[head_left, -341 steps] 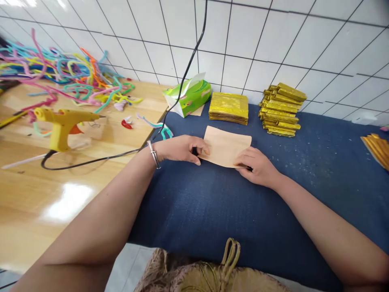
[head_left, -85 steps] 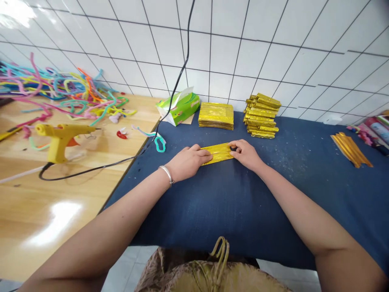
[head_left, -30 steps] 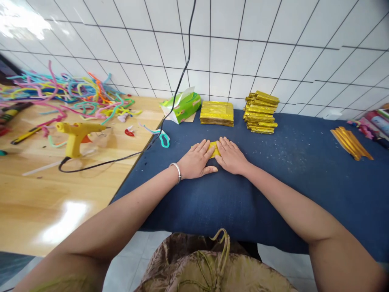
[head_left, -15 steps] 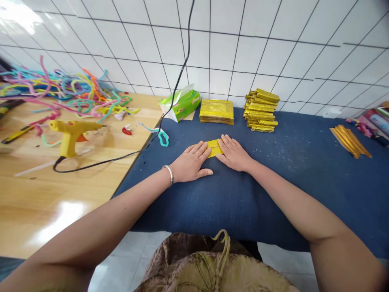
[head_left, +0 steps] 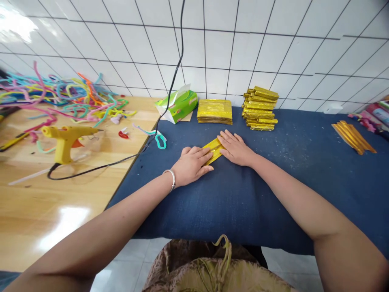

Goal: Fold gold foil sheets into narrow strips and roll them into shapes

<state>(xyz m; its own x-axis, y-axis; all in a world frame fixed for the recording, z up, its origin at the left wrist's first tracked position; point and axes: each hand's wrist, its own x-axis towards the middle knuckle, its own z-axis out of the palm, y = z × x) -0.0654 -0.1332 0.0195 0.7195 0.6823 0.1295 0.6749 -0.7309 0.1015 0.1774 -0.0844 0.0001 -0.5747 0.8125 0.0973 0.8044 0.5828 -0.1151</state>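
A shiny gold foil paper strip (head_left: 216,151) lies at a slant on the dark blue cloth (head_left: 200,215), its ends partly covered by my hands. My left hand (head_left: 193,164), with a silver bangle at the wrist, rests over its lower left end, fingers stretched out and thumb apart. On the upper right end lies my right hand (head_left: 236,149), flat with its fingers extended. Behind them sit a flat stack of gold foil paper (head_left: 214,110) and a taller pile of folded gold paper strips (head_left: 260,108).
A green tissue pack (head_left: 182,106) stands by the tiled wall. On the wooden table (head_left: 75,194) are a yellow glue gun (head_left: 65,142) and tangled pipe cleaners (head_left: 75,95). Its black cable (head_left: 174,77) crosses toward the wall. More gold strips (head_left: 354,137) lie far right.
The gold paper strip has turned to a steeper slant, and more of it shows between my hands. My left hand has shifted slightly down its end. The camera view has moved a little.
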